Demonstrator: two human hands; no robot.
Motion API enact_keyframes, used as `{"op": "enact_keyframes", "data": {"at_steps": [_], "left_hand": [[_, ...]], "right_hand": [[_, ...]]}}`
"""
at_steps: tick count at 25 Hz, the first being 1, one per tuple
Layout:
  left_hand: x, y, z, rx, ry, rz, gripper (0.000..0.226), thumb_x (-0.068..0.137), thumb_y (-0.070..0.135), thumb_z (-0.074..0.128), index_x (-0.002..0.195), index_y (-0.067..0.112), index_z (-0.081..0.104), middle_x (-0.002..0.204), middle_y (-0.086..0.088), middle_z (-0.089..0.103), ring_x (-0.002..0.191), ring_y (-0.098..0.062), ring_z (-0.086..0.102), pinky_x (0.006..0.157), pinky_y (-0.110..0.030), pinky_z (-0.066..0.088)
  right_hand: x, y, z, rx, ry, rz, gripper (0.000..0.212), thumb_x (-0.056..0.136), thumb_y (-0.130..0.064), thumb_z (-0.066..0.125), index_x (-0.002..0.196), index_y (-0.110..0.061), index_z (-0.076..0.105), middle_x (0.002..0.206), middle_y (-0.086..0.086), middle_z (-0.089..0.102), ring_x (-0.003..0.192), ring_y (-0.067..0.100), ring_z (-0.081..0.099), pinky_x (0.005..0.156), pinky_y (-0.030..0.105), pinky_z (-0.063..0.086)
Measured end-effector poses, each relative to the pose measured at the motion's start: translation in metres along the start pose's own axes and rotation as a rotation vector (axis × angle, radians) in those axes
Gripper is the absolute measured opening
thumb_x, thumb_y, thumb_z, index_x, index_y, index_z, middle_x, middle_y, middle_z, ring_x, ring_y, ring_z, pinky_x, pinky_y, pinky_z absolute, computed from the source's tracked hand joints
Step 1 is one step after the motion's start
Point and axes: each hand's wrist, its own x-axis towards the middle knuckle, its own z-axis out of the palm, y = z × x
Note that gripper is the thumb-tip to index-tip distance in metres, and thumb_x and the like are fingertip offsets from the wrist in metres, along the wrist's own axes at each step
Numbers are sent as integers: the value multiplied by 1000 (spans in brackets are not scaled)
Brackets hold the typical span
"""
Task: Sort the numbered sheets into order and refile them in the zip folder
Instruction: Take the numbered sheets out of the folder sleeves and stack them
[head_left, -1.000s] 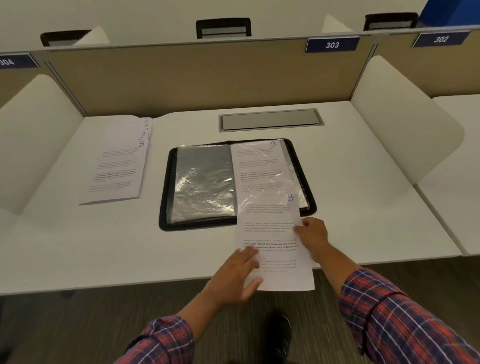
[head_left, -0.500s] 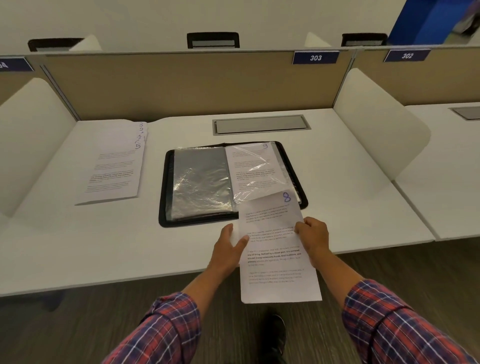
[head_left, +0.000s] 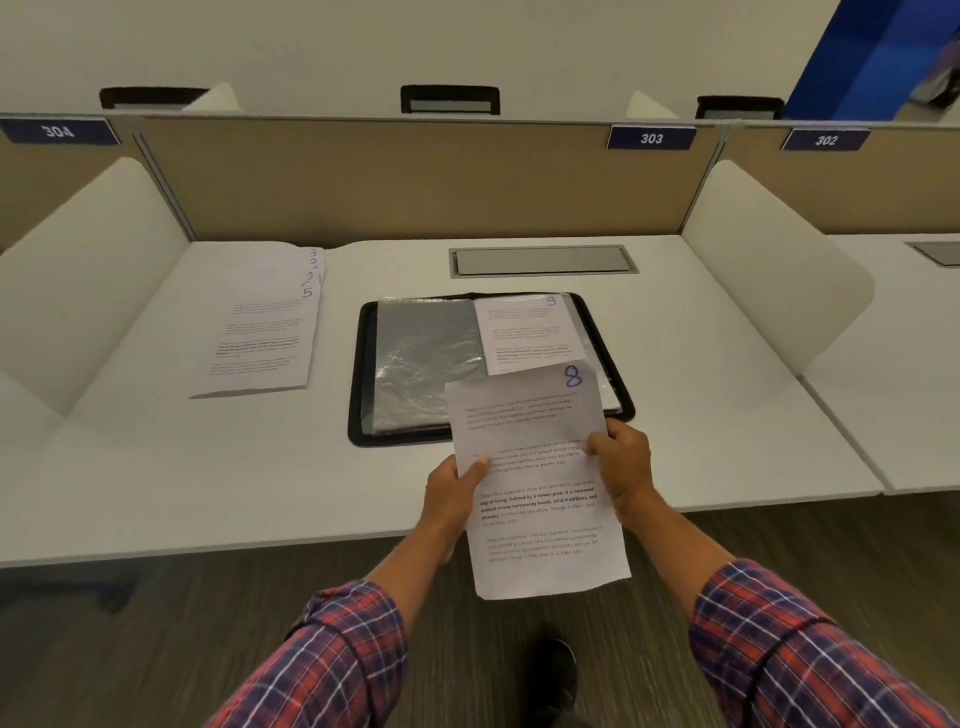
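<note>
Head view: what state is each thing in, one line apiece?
zip folder: open flat on the desk.
sheet 8: held in the air by both hands.
sheet 9: in the folder's right half.
left sleeve: looks empty.
sheet stack: fanned, left of folder, 5 on top.
left hand: pinches sheet 8's left edge.
right hand: grips its right edge.
desk hatch: closed.

- Sheet 8 (head_left: 535, 483) sits at centre frame, pinched at its edges by the left hand (head_left: 454, 491) and right hand (head_left: 621, 462).
- Behind it, the open zip folder (head_left: 363, 374) shows sheet 9 (head_left: 527, 332) in a sleeve.
- A fanned stack of sheets (head_left: 265, 332) lies at centre left on the white desk (head_left: 156, 467).
</note>
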Motion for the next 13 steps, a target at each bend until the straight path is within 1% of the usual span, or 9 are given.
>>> {"op": "enact_keyframes", "data": {"at_steps": [1, 3, 4, 6, 8, 9, 11, 13], "left_hand": [[-2, 1, -6, -13, 32, -1, 22, 104, 26, 62, 123, 17, 67, 113, -1, 76, 90, -12, 77, 68, -25, 61], [-4, 2, -19, -16, 105, 4, 17, 103, 20, 63, 118, 17, 69, 111, 0, 77, 89, -13, 77, 67, -26, 61], [-3, 2, -27, -14, 136, 8, 16, 103, 18, 63, 117, 17, 69, 110, -1, 77, 89, -14, 77, 69, -28, 62], [1, 5, -44, -7, 188, 11, 14, 102, 18, 63, 114, 16, 70, 108, -1, 77, 91, -16, 77, 74, -32, 64], [6, 10, -61, 2, 232, 1, 13, 103, 19, 63, 112, 16, 71, 106, 0, 77, 92, -17, 76, 78, -36, 64], [9, 12, -70, 2, 254, -4, 12, 103, 18, 63, 111, 17, 71, 106, -1, 77, 91, -18, 76, 78, -36, 64], [18, 17, -89, 3, 302, -13, 11, 103, 17, 62, 109, 17, 72, 103, 0, 78, 88, -17, 76, 72, -33, 63], [31, 21, -108, 10, 353, -34, 11, 103, 17, 62, 107, 17, 73, 100, 0, 78, 85, -18, 77, 70, -33, 63]], "right_hand": [[0, -3, 7, 2, 1, -2, 21, 67, -19, 55, 79, -2, 60, 89, 12, 74, 71, 25, 63, 63, 36, 51], [2, -4, 20, 1, -12, -2, 29, 68, -19, 57, 83, 5, 62, 91, 17, 73, 73, 25, 61, 65, 38, 50], [3, -4, 28, 0, -20, 6, 28, 72, -19, 59, 84, 6, 62, 93, 20, 73, 74, 26, 61, 66, 39, 50], [7, -5, 46, -21, -41, 22, 12, 85, -11, 63, 81, 0, 61, 91, 21, 70, 75, 27, 60, 67, 40, 51], [13, -5, 66, -63, -53, 21, 13, 91, -5, 62, 79, -5, 59, 86, 19, 67, 74, 27, 60, 66, 39, 52], [17, -5, 76, -80, -59, 19, 13, 93, -5, 62, 80, -5, 59, 86, 20, 67, 74, 29, 61, 67, 40, 54], [25, -5, 98, -90, -85, 17, 12, 94, -8, 64, 83, -3, 61, 90, 21, 70, 77, 33, 66, 71, 44, 59], [33, -5, 120, -102, -114, 21, 8, 95, -11, 67, 91, -5, 66, 92, 15, 72, 83, 32, 72, 77, 47, 64]]}}
